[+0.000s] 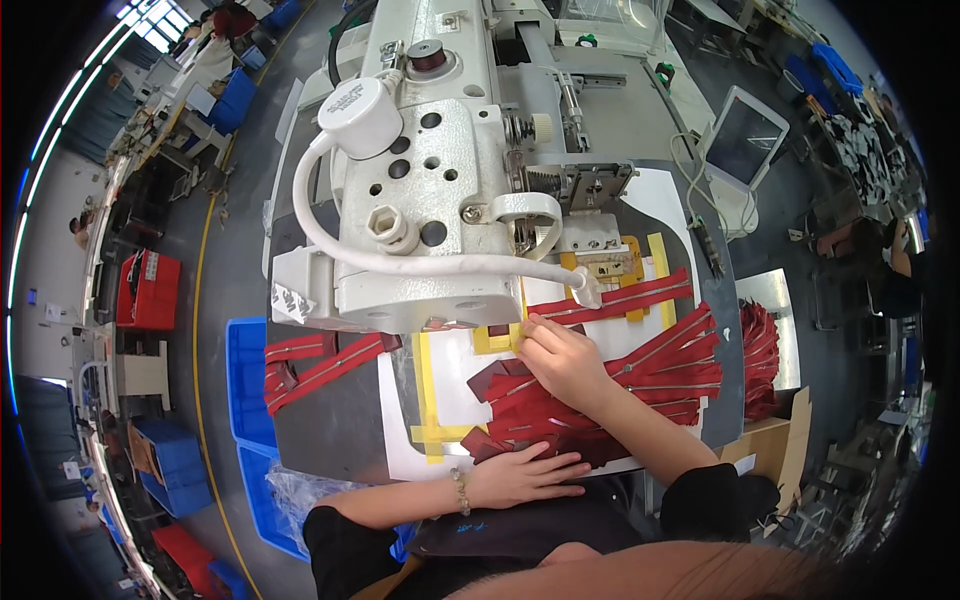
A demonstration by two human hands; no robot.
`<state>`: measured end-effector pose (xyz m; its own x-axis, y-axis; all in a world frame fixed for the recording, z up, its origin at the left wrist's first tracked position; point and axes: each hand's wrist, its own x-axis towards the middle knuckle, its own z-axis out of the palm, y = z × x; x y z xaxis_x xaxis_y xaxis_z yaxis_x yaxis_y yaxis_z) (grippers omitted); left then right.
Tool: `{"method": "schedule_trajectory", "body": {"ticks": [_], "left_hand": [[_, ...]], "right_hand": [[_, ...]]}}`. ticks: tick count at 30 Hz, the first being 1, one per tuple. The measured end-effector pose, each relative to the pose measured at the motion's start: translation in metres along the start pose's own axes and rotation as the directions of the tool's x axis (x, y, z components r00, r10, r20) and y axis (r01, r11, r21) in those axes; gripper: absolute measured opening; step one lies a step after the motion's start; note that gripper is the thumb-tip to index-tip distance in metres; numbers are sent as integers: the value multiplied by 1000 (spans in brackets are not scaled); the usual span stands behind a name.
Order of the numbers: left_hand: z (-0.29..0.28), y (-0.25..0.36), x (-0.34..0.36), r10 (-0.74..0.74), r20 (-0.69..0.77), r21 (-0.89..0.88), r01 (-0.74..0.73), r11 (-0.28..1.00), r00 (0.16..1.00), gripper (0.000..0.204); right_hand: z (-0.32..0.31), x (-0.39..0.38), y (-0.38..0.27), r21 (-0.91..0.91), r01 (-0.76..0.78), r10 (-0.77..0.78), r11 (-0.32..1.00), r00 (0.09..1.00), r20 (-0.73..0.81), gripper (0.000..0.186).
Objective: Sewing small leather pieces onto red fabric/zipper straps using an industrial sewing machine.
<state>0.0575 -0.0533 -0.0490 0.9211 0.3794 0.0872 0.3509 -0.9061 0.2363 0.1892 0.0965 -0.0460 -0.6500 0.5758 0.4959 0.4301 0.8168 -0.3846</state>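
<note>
A white industrial sewing machine (420, 230) stands over the work plate. My right hand (562, 360) is closed at a yellow-taped frame (493, 340) below its head; what the fingertips hold, if anything, is unclear. A red zipper strip (650, 290) lies beyond that hand. Several red zippers (660, 375) with dark red end tabs lie spread beside and under it. My left hand (525, 478) lies open at the near edge of the table, below these zippers, fingers apart. More red zippers (320, 385) lie at the left on the dark plate (330, 440).
A screen (745, 140) stands back right. A red zipper bundle (760, 350) hangs at the right, above cardboard (775, 450). Blue bins (250, 380) stand left, beside a floor aisle with a yellow line. Co-workers (870, 250) are at benches along both sides.
</note>
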Motion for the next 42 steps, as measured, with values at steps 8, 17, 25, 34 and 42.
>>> {"method": "schedule_trajectory", "body": {"ticks": [8,17,25,34,42], "left_hand": [[-4,-16,9,-4,-77,-158,-9,987,997,49],[-32,-28,2,81,-247,132,-49,990,966,39],[-55,-65,-43,-289,-291,6,304,953,912,26],[-55,-93,-44,-672,-449,115,784,610,589,33],[-34,-112,-30,-777,-419,57,867,495,471,21]], "right_hand": [[1,-3,-1,-25,-20,20,999,1000,7,13],[-14,16,-2,-317,268,-255,910,963,84,13],[-2,66,67,-271,39,-47,962,999,-22,34],[-7,61,71,-145,-67,79,987,994,78,46],[-16,35,45,-183,-81,113,980,979,171,35]]}}
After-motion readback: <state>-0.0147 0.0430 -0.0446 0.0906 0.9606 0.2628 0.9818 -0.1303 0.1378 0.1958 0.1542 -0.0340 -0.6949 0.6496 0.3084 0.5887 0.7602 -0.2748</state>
